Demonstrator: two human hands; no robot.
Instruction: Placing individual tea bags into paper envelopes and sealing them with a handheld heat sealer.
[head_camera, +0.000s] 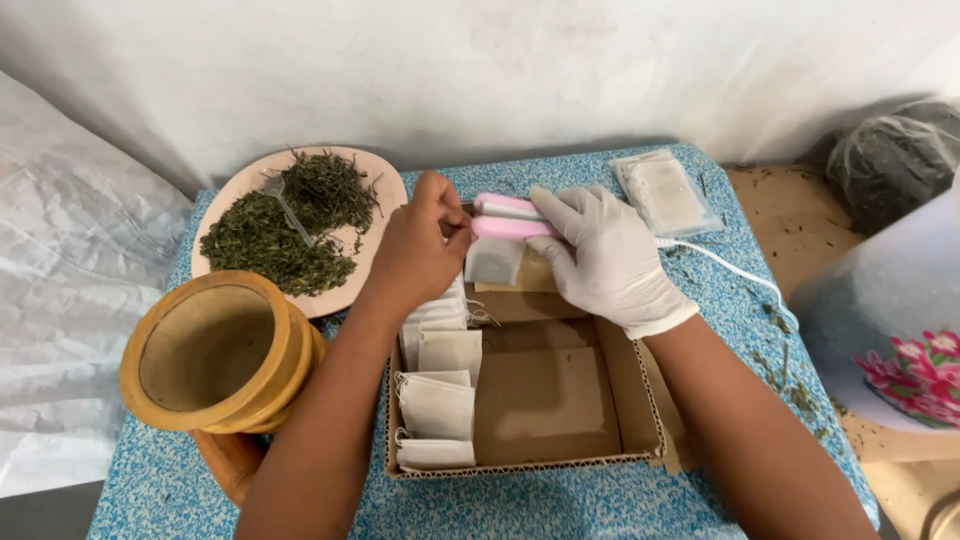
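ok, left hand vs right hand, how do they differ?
The left hand is bare; the right hand wears a white glove. The left pinches the small white sachet at its edge; the right presses down on the pink sealer. Both work over the cardboard box.

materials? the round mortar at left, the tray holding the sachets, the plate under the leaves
Mortar: looks like turned wood, smooth honey finish, faint grain on the rim.
Tray: brown corrugated cardboard, matte; fluting shows along the cut front edge.
Plate: pale pink, smooth and plain; ceramic or melamine, cannot tell which.
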